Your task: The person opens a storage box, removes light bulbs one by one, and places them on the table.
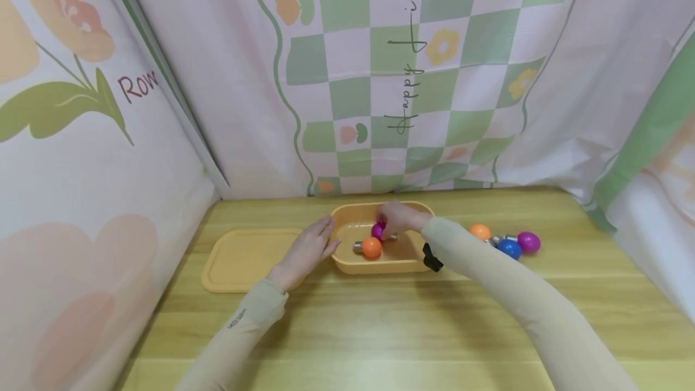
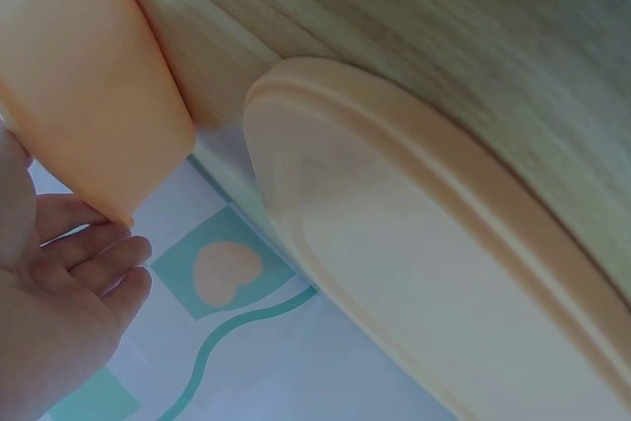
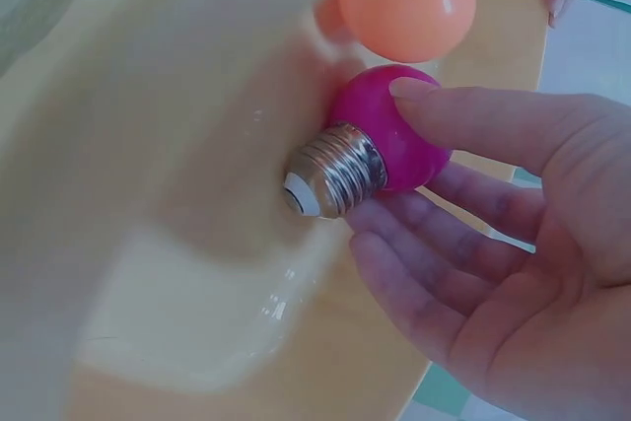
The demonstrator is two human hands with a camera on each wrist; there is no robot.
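Inside the yellow plastic box (image 1: 409,250) my right hand (image 1: 400,217) pinches a purple light bulb (image 3: 394,130) by its round globe, thumb on one side and fingers on the other. The bulb's silver screw base (image 3: 335,173) sticks out free of the fingers. Close beside it in the box lies an orange light bulb (image 1: 371,247), its base pointing left. My left hand (image 1: 306,250) rests at the box's left end with the fingers along the rim, thumb spread away. The left wrist view shows these fingertips (image 2: 123,229) right at the rim.
Left of the box a flat yellow lid (image 1: 244,260) lies on the wooden table (image 1: 347,330). To the right sit several more bulbs: an orange bulb (image 1: 480,232), a blue bulb (image 1: 509,249) and a purple bulb (image 1: 529,242). A checkered curtain (image 1: 391,77) hangs behind the table.
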